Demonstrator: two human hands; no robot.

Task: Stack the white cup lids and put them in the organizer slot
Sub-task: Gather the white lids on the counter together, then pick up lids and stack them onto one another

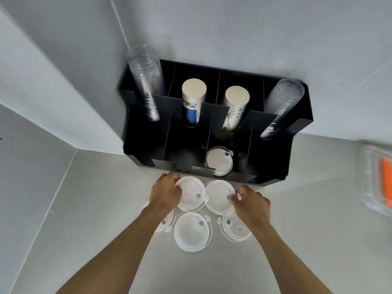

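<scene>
Where three white lids (192, 232) lie flat nearest on the desk (84, 209), left hand (165, 194) grasping rear-left lid (191, 194), right hand (251, 205) pinching rear-right lid (219, 197). Beyond, black organizer (275, 166), one lid stack (219, 161) in a front slot; cup stacks (194, 100) behind.

Both forearms extend forward, bare. Left hand (166, 193) knuckles up, fingers curled downward. Right hand (252, 205) likewise, fingertips pinched together.
</scene>
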